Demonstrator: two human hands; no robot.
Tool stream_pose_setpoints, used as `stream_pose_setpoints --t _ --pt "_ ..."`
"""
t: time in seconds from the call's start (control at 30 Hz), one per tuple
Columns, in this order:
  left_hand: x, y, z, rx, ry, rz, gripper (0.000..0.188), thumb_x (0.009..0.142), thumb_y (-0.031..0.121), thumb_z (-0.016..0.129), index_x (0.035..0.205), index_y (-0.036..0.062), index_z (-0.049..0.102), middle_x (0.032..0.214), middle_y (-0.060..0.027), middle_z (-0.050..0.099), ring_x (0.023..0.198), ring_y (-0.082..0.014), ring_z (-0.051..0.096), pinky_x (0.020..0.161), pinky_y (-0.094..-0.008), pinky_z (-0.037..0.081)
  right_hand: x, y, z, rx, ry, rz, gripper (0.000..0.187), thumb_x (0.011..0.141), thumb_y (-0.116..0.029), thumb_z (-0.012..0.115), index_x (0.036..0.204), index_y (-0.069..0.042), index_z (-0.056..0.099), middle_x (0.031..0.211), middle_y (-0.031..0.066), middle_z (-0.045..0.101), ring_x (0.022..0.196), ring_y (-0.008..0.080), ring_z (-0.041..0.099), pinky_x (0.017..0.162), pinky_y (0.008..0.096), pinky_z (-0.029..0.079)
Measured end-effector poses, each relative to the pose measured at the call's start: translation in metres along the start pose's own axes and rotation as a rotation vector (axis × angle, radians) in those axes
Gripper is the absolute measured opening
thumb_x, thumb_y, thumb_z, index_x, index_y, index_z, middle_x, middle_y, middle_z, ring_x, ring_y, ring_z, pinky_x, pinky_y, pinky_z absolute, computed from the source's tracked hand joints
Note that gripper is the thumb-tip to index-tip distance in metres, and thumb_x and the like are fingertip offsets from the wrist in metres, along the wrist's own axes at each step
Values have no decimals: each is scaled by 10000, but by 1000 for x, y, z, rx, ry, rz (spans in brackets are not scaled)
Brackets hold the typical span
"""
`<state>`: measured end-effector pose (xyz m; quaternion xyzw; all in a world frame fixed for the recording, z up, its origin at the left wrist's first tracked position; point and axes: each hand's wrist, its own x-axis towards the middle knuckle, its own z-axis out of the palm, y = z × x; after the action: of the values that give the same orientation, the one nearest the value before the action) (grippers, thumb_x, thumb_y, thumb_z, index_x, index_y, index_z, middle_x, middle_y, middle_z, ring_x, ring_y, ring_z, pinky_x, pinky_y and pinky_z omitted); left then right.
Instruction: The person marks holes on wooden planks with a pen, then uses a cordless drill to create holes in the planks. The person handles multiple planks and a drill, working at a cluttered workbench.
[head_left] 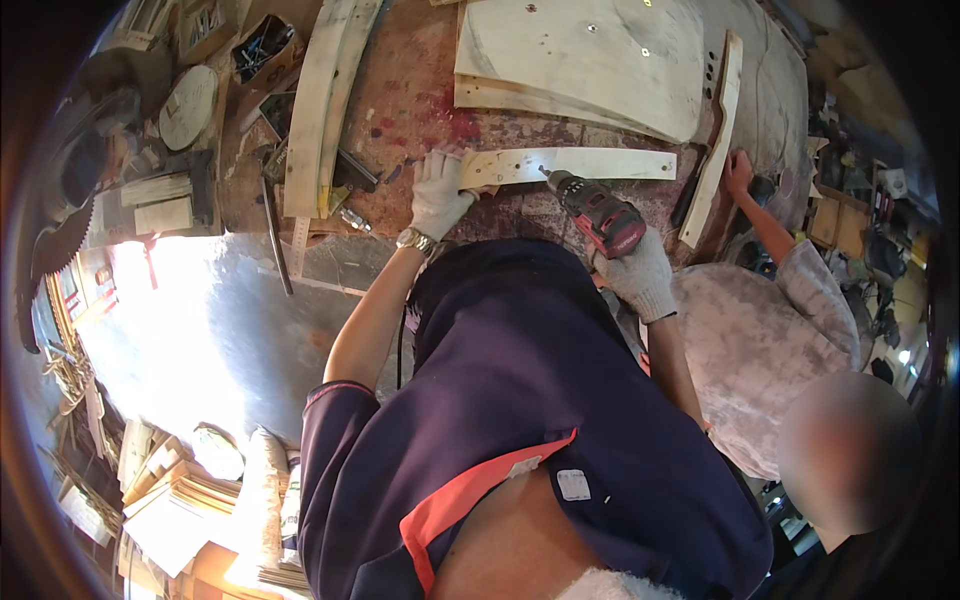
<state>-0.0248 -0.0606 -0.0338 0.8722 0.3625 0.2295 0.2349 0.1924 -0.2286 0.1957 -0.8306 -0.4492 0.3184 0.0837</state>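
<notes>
A pale wooden strip (610, 164) with several small holes lies across the workbench in front of me. My left hand (438, 190), in a white knit glove, grips its left end, the thumb side against the wood. In my gloved right hand (640, 275) is a red and black cordless drill (598, 212), my fingers closed round its handle. The drill's tip points at the middle of the strip, where its lamp throws a bright spot. Whether the bit touches the wood I cannot tell.
Large pale boards (580, 65) lie farther back on the stained workbench (400, 95). Long curved slats (325, 110) rest at the left, another slat (715, 150) at the right. A co-worker's hand (738, 172) is by that slat. A box of hardware (265, 48) stands far left.
</notes>
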Motion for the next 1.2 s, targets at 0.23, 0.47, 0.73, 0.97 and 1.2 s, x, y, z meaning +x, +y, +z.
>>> stream_pose_setpoints --t 0.23,0.47,0.73,0.97,1.2 --pt "-2 11 8 -28 -60 24 767 659 461 908 1233 47 609 1219 -128 610 1186 -336 574 1011 -493 440 4 -8 13 -90 -27 -41 286 804 -303 760 940 -56 710 856 170 729 856 392 702 743 449 558" --pt "4 -4 6 -5 -188 -78 794 676 490 891 1262 42 598 1283 -124 601 1266 -334 541 1044 -500 420 17 -19 24 -134 -48 -30 319 805 -372 745 941 -83 730 871 182 730 857 401 701 732 468 557" --pt "7 -21 -6 35 -208 116 816 735 524 849 1332 42 572 1468 -126 534 1413 -314 456 1141 -495 376 30 -28 35 -187 -28 -139 310 810 -370 717 933 -86 732 867 186 726 849 410 693 728 477 561" --pt "9 -30 -3 103 -272 161 823 784 558 799 1372 36 555 1562 -144 466 1521 -311 343 1235 -495 290 43 -38 45 -172 -78 -100 313 831 -358 688 965 -77 724 876 201 718 852 409 692 746 486 561" --pt "9 -32 -1 90 -263 178 808 803 544 785 1342 -13 558 1588 -158 444 1531 -307 331 1260 -502 252 55 -36 56 -149 -94 -90 335 826 -360 690 987 -68 721 897 221 713 881 429 685 768 501 557"
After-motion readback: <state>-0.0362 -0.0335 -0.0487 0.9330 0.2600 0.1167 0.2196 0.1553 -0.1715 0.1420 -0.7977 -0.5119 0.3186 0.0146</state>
